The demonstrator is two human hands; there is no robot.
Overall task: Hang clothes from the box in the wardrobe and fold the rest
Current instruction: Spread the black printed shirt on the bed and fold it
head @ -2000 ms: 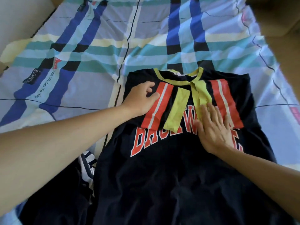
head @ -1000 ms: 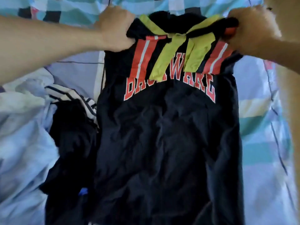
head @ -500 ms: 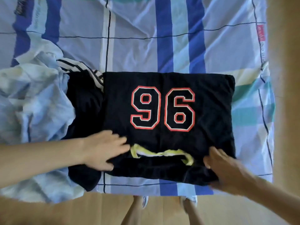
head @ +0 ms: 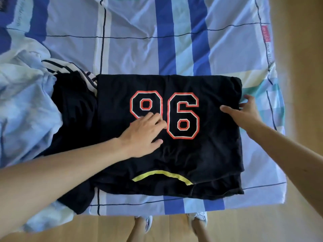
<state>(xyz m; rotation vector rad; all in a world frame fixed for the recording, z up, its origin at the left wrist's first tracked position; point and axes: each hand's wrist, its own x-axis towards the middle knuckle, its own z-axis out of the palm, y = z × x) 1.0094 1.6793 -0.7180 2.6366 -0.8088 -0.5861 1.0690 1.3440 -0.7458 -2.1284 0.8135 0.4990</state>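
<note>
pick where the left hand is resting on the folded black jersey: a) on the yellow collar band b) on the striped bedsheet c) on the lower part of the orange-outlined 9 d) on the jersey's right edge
C: the left hand lies flat on the folded black jersey, fingertips covering the bottom of the orange-outlined 9; the right hand grips the right edge.

Bedroom — checked bedsheet (head: 139, 41), wooden floor (head: 174, 227)
</note>
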